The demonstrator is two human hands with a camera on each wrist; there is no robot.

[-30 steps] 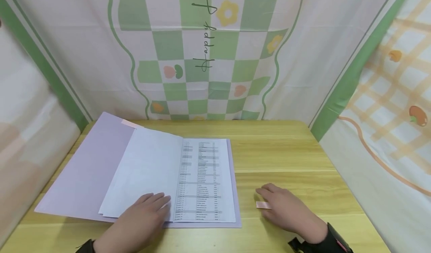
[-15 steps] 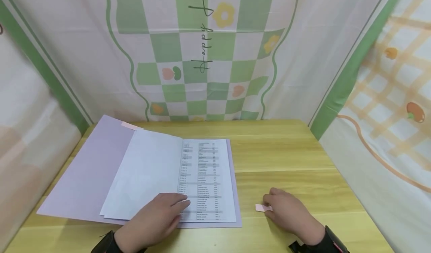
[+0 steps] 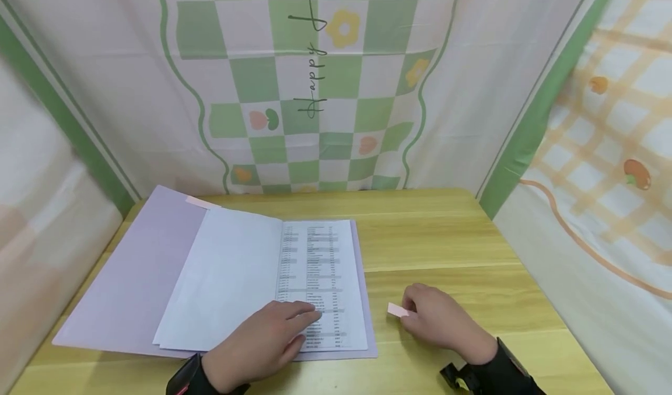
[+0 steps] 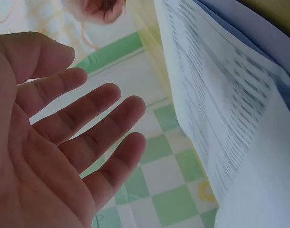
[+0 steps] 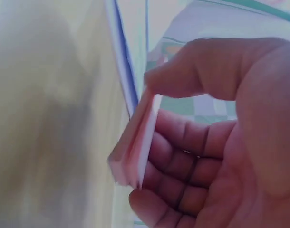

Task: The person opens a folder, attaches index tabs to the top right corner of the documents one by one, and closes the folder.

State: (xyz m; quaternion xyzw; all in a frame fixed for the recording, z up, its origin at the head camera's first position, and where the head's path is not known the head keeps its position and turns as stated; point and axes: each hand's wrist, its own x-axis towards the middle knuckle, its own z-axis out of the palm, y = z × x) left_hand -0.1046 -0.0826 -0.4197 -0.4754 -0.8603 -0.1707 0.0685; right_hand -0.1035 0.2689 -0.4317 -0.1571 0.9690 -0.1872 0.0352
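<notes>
Your right hand (image 3: 438, 324) pinches pink sticky-note pad (image 3: 397, 310) just off wooden table (image 3: 446, 243) – beside lilac folder (image 3: 131, 278). Your left hand (image 3: 265, 342), fingers straight, rests on printed sheet (image 3: 320, 278).

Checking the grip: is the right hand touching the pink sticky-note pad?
Touching. The right wrist view shows the right hand pinching the pink sticky-note pad between thumb and fingers.
</notes>
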